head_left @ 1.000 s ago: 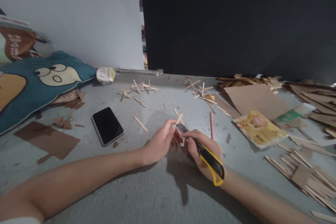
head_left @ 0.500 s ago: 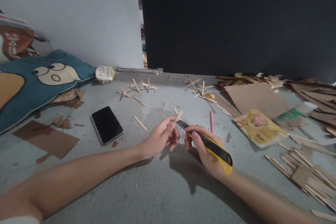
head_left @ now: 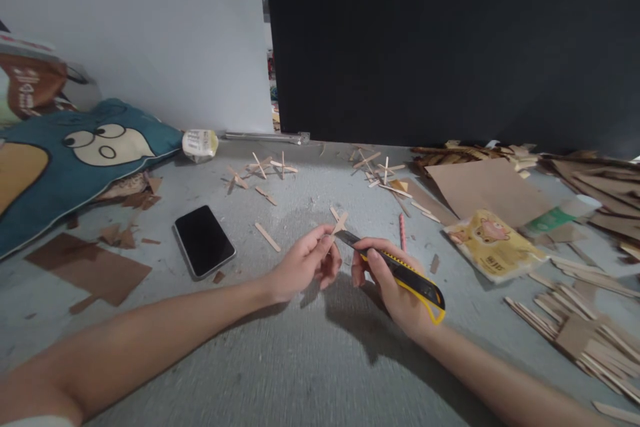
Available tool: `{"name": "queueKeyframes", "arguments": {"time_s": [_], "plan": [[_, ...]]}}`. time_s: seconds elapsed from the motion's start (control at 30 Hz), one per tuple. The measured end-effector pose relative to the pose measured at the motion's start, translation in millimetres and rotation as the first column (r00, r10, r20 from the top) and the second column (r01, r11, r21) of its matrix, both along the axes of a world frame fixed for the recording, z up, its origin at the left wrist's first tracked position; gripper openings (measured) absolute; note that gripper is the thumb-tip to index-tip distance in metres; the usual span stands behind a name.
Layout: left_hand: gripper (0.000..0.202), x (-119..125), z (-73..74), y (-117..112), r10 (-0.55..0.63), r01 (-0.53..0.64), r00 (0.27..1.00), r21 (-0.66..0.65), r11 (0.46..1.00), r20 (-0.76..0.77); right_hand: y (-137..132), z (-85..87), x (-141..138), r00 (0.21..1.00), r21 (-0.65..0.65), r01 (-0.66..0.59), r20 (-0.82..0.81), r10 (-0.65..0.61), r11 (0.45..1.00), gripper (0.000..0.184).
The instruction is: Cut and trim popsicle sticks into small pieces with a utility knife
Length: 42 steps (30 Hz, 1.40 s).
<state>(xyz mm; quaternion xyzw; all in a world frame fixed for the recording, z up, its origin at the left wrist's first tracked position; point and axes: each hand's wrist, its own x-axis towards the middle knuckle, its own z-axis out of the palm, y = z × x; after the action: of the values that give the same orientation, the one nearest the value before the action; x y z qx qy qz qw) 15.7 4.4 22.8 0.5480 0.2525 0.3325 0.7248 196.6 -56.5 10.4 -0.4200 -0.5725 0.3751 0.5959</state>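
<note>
Between thumb and fingers, my left hand [head_left: 313,260] pinches crossed wooden craft sticks [head_left: 341,221] above the grey tabletop. A black and yellow utility knife [head_left: 407,277] is gripped in my right hand [head_left: 390,280], its blade pointing left and meeting the sticks near my left fingertips. Whether the blade cuts into the wood cannot be made out. One loose craft stick [head_left: 267,237] lies flat to the left of my left hand. A pink striped stick [head_left: 403,232] lies beyond my right hand.
A phone [head_left: 204,241] lies at left, near a blue cushion [head_left: 100,153] and cardboard scraps [head_left: 90,267]. Crossed-stick pieces [head_left: 260,165] stand toward the back. A yellow packet [head_left: 493,245], cardboard sheet [head_left: 487,193] and stick piles [head_left: 575,327] occupy the right side.
Almost nothing differs. My right hand and the knife have shifted very slightly, with the blade still at the crossed sticks; my left hand keeps its pinch.
</note>
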Motion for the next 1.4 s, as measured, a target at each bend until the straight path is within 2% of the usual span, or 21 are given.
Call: {"name": "queueKeyframes", "arguments": {"time_s": [0.17, 0.3, 0.37, 0.43, 0.5, 0.57, 0.63, 0.67, 0.77, 0.87, 1.0, 1.13, 1.27, 1.4], "plan": [[0.051, -0.2, -1.7, 1.2, -0.003, 0.003, 1.000, -0.001, 1.000, 0.000, 1.3, -4.6, 0.5, 0.999, -0.010, -0.013, -0.040, 0.012, 1.000, 0.027], [0.052, 0.5, -2.0, -0.5, 0.021, -0.021, 0.999, 0.003, 1.000, -0.039, 1.0, -0.7, -1.3, 1.000, -0.012, 0.002, 0.008, -0.002, 1.000, 0.027], [0.053, 1.3, -2.8, -1.2, 0.048, -0.046, 0.997, 0.030, 0.998, -0.062, -0.5, 2.2, -0.4, 0.998, 0.025, 0.025, 0.064, -0.026, 0.999, 0.024], [0.054, 2.3, -4.5, -1.5, 0.085, -0.079, 0.993, 0.069, 0.994, -0.083, -2.3, 4.5, 3.4, 0.981, 0.124, 0.077, 0.168, -0.098, 0.989, 0.021], [0.055, 3.2, -6.9, -1.6, 0.119, -0.109, 0.987, 0.097, 0.989, -0.103, -2.6, 4.8, 9.9, 0.924, 0.299, 0.136, 0.305, -0.230, 0.944, 0.023], [0.054, 3.6, -9.5, -1.8, 0.136, -0.120, 0.981, 0.117, 0.986, -0.136, -0.1, 2.7, 17.2, 0.815, 0.493, 0.159, 0.424, -0.396, 0.855, 0.023], [0.050, 3.3, -11.7, -2.2, 0.141, -0.114, 0.973, 0.155, 0.981, -0.183, 5.1, -1.1, 23.0, 0.699, 0.619, 0.130, 0.496, -0.514, 0.774, 0.023], [0.048, 2.9, -12.5, -2.4, 0.140, -0.103, 0.969, 0.177, 0.979, -0.205, 8.1, -2.9, 25.0, 0.663, 0.640, 0.086, 0.536, -0.523, 0.764, 0.027], [0.044, 1.2, -13.5, -3.3, 0.124, -0.059, 0.955, 0.238, 0.969, -0.269, 15.1, -5.8, 26.9, 0.592, 0.586, -0.031, 0.664, -0.458, 0.809, 0.033], [0.042, -0.5, -12.7, -4.0, 0.102, -0.007, 0.938, 0.276, 0.961, -0.333, 17.3, -4.0, 26.4, 0.516, 0.510, -0.063, 0.752, -0.409, 0.858, 0.033], [0.044, -2.0, -11.0, -3.9, 0.082, 0.042, 0.920, 0.303, 0.952, -0.384, 18.0, -1.8, 27.3, 0.455, 0.461, -0.119, 0.813, -0.364, 0.879, 0.032], [0.043, -3.0, -9.2, -4.4, 0.108, 0.039, 0.909, 0.341, 0.939, -0.402, 19.2, -2.9, 28.7, 0.440, 0.455, -0.143, 0.825, -0.356, 0.879, 0.030], [0.041, -3.2, -6.4, -6.3, 0.137, 0.030, 0.896, 0.365, 0.930, -0.423, 19.3, -3.1, 28.2, 0.462, 0.443, -0.159, 0.823, -0.330, 0.882, 0.030], [0.037, -2.7, -4.3, -7.2, 0.173, 0.027, 0.880, 0.410, 0.912, -0.443, 18.7, -0.4, 24.9, 0.481, 0.390, -0.140, 0.830, -0.282, 0.910, 0.031]]}}
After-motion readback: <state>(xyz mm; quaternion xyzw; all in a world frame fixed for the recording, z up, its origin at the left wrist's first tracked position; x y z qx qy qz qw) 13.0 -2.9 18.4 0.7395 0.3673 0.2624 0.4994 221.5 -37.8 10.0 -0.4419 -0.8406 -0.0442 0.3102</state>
